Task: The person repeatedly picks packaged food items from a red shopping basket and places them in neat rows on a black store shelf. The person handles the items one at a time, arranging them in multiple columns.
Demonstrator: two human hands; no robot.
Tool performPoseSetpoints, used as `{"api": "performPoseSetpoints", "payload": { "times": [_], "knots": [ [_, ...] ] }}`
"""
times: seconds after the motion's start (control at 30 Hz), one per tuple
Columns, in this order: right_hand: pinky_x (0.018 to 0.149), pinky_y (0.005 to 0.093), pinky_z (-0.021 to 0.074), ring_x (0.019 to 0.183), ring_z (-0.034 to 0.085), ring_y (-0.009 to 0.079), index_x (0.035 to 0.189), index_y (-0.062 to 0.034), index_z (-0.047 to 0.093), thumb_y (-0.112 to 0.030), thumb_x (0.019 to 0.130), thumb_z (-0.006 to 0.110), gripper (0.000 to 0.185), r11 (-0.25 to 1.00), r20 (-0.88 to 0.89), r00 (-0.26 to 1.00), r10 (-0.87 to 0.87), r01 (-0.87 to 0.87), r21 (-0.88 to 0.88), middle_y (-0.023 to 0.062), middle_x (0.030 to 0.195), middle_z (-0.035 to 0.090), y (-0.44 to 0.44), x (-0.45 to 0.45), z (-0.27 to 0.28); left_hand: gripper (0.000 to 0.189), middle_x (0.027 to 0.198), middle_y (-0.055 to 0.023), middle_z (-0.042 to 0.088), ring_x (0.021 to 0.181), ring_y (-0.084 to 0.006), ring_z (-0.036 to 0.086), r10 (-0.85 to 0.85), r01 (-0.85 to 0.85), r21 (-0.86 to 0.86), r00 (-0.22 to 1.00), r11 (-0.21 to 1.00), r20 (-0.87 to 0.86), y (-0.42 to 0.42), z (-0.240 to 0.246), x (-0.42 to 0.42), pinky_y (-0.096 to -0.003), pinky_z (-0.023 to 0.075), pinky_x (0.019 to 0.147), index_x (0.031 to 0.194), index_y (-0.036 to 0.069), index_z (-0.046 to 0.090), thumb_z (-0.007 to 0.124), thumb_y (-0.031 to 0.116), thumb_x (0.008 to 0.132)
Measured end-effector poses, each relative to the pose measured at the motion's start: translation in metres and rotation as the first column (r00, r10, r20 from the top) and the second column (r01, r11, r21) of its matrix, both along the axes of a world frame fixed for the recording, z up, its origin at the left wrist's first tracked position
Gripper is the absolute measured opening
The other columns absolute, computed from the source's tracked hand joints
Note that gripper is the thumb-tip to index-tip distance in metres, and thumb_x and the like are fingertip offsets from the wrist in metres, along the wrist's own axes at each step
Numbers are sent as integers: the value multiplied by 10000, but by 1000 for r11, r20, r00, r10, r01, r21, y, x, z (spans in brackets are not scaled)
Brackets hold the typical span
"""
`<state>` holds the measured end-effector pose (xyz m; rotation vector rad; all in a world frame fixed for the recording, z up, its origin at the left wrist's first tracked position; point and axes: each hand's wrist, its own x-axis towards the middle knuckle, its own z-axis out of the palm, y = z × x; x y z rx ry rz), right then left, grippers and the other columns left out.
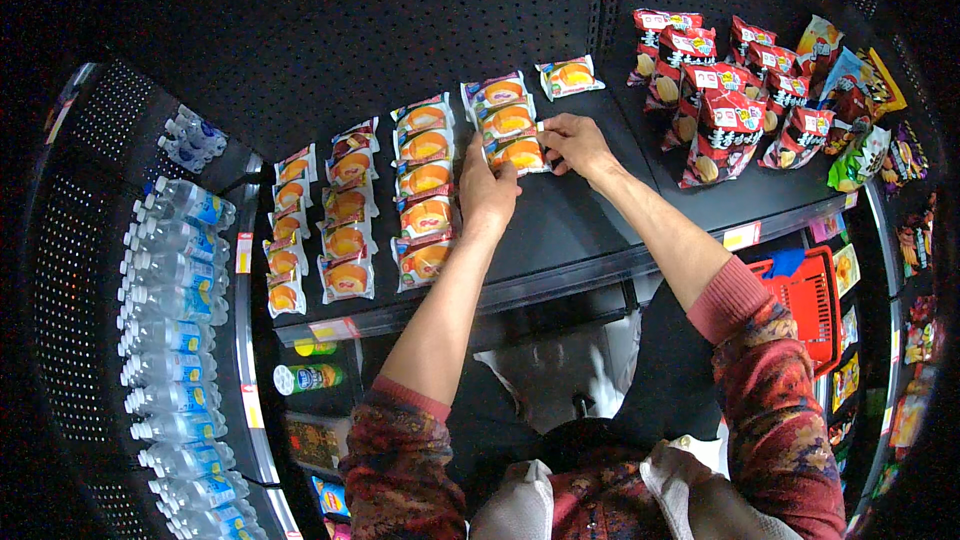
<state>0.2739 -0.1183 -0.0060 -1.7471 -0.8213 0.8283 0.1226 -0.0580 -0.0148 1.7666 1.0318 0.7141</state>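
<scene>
Several packaged round cakes lie in rows on a black metal shelf (592, 217). My left hand (486, 191) rests against the left side and front of the frontmost cake packet (517, 153) in the fourth row. At that packet's right edge, my right hand (574, 142) has its thumb and fingertips on the wrapper. Behind it, two more packets (501, 92) overlap in the same row. A single cake packet (570, 77) lies farther back on the right. To the left stand three longer rows, the nearest of them ending in a front packet (425, 262) beside my left forearm.
Red snack bags (726, 135) stand on the shelf at the right. Bottled water (187, 289) fills the left shelving. A red plastic basket (806, 307) is below the shelf edge at the right, and a green snack canister (311, 378) lies lower left. Perforated panels form the back.
</scene>
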Motion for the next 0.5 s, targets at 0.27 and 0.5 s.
{"api": "performPoseSetpoints", "payload": {
  "times": [0.27,0.5],
  "knots": [
    [471,225,505,634,600,114,1202,42,519,-147,862,651,411,994,48,998,-51,46,97,106,847,627,0,-5,-2,635,931,-163,642,590,-166,652,26,-25,27,999,999,-20,-3,2,-1,-263,502,468,1422,40,269,579,94,871],
    [470,238,508,644,607,124,1197,39,523,-138,851,661,412,991,30,998,-62,58,120,106,834,625,3,-2,-8,615,927,-162,642,587,-164,648,47,-47,24,999,999,24,-4,1,-1,-267,495,462,1411,41,296,587,75,870]
  ]
}}
